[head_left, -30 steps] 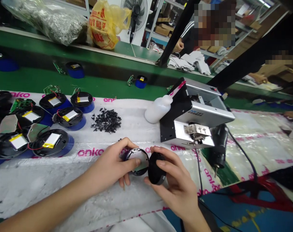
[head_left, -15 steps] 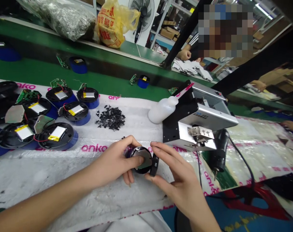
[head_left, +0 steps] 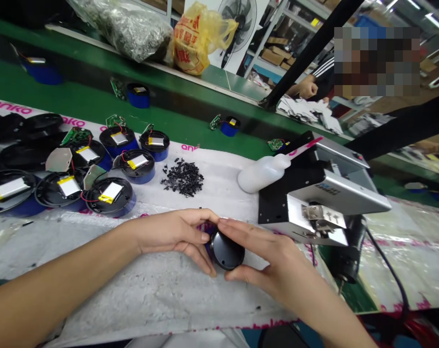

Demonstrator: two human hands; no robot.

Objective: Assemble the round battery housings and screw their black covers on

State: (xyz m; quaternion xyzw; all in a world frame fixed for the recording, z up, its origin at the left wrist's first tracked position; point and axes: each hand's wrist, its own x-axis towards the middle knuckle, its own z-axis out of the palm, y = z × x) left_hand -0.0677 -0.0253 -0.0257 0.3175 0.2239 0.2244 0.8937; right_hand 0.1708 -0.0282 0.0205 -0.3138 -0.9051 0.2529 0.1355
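Over the white printed mat, I have my left hand and right hand closed from either side on a round black plastic housing, fingertips on its rim. It looks light, stiff and slippery, so I'd keep holding the rim.

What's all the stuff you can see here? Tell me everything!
Round black housing: one, black, between the hands
Housings with batteries: about seven, black and blue, at left
Plastic bits: one pile, black, right of those housings
Squeeze bottle: one, white, right of the pile
Machine: one, silver and black, right of the bottle
Plastic bag: one, yellow, far side
Left hand: one, touching the housing
Right hand: one, touching the housing
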